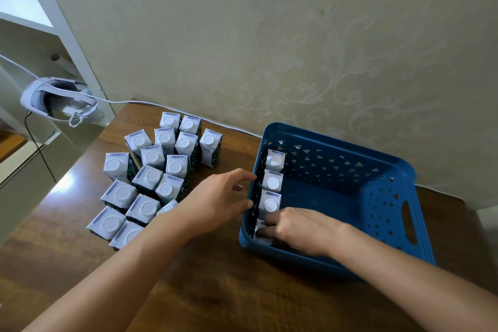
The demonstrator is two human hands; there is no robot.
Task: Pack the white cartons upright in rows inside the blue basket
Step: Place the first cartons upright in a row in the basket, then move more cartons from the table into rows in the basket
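The right hand (299,229) curls its fingers round a fourth carton (262,232), upright in the blue basket (382,167) against its left wall, behind three cartons (272,183). The left hand (218,197), fingers spread loose, touches the basket's left rim; loose cartons (151,178) stand left of it.

Basket (398,170): blue, triangle cut-out pattern. Cartons (151,170): white tops and caps, dark patterned sides. Worktop (215,291): dark brown woodgrain. Wall (296,48): beige, embossed floral scrolls. Headset (56,100): white.
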